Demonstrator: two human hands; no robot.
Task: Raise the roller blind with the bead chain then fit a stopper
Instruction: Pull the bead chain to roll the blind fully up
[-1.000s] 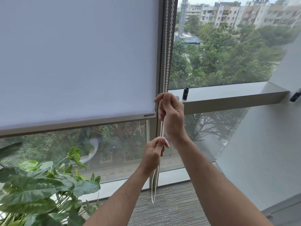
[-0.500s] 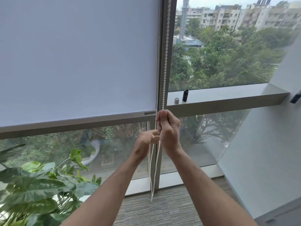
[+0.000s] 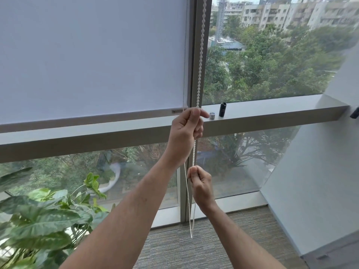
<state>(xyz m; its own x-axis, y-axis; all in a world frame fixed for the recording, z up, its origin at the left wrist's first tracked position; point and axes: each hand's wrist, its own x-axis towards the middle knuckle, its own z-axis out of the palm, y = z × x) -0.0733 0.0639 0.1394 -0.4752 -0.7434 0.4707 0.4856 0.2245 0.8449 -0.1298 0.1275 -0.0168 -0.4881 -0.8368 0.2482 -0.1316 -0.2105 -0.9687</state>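
A white roller blind (image 3: 93,55) covers the left window pane, its bottom bar (image 3: 87,121) just above the grey transom (image 3: 97,140). The white bead chain (image 3: 201,55) hangs along the window post and loops down to near the floor. My left hand (image 3: 186,131) pinches the chain at the height of the bottom bar. My right hand (image 3: 201,181) grips the same strand lower down, just below and right of the left hand. A small silver cylinder (image 3: 212,115) and a black cylinder (image 3: 222,109) stand on the ledge beside my left hand.
A leafy potted plant (image 3: 44,220) fills the lower left corner. The grey ledge (image 3: 281,111) runs right to a white slanted wall (image 3: 320,171), where a dark fitting (image 3: 355,113) sticks out. Grey carpet (image 3: 223,239) lies below the window.
My hands swapped places on the chain: the right went from top to bottom, the left from bottom to top. The blind's bottom bar has risen to just above the transom.
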